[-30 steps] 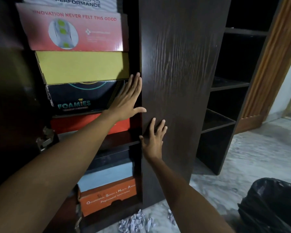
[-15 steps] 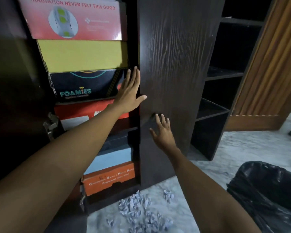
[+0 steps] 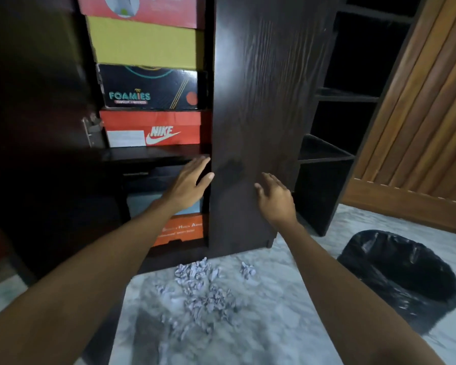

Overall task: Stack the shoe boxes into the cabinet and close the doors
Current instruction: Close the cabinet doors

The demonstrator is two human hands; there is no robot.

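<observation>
So, head view, only one I've got. Dark wood-grain cabinet [image 3: 261, 61] fills the upper half of what I see. Right-hand door [image 3: 263, 106] stands in front of the middle of it, left door [image 3: 32, 114] swung open at the left edge, metal hinge [image 3: 91, 131] visible on its inner side.

Shoe boxes are already inside the left bay. Upper stack, top down: red-and-white box [image 3: 153, 9], yellow box [image 3: 142, 40], black FOAMIES box [image 3: 150, 86], red NIKE box [image 3: 153, 129] sitting on a shelf [image 3: 153, 154]. Below the shelf: a dark box, barely readable, then a pale blue box [image 3: 142, 204], then an orange box [image 3: 182, 230] at the bottom.

Left hand [image 3: 188, 183] is flat, fingers straight and together, holding nothing, in front of the lower bay right beside the door's left edge; I cannot tell if it touches the edge. Right hand [image 3: 275, 196] has fingers loosely spread, empty, against or just off the door's face near its lower part; contact not clear, frame is a bit blurred.

Right bay of the cabinet shows bare dark shelves [image 3: 324, 151]. Ribbed brown wooden panel [image 3: 419, 127] further right.

Floor [image 3: 313, 259] is pale, marbled grey. Pile of crumpled paper bits [image 3: 200, 288] lies on it just in front of the cabinet base. Black bin bag [image 3: 398, 280] sits on the floor at right, well apart from the door.
</observation>
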